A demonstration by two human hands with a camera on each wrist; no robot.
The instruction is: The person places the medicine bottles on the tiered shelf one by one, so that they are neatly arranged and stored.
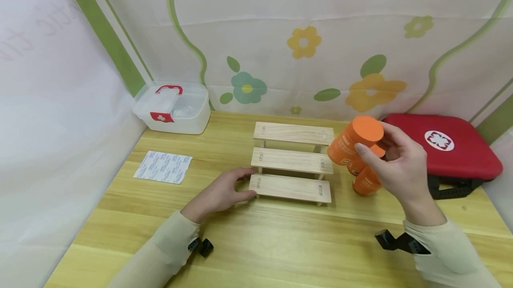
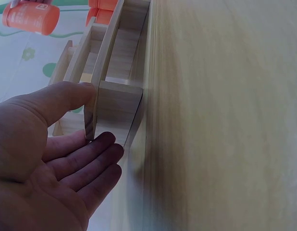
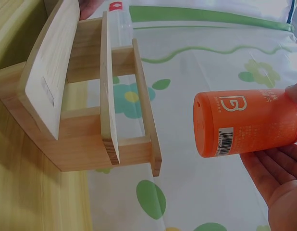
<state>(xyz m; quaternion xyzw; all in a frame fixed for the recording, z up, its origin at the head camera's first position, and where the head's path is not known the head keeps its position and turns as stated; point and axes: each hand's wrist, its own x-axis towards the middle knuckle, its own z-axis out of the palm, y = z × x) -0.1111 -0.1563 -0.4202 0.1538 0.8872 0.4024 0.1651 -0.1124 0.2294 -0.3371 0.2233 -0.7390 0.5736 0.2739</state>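
Note:
A small three-step wooden display stand sits on the table. My left hand holds the left end of its lowest step; in the left wrist view the thumb lies against the board while the other fingers are beside its end. In the air to the right of the top step, my right hand grips an orange bottle. The bottle leans, its smooth orange end facing up; in the right wrist view its printed label and barcode show. Beneath it stand two more orange bottles, partly hidden by the hand.
A red first-aid case with a black strap lies at the right. At the back left stands a clear plastic box with a red handle. A white printed packet lies flat in front of it. A flowered curtain hangs behind the table.

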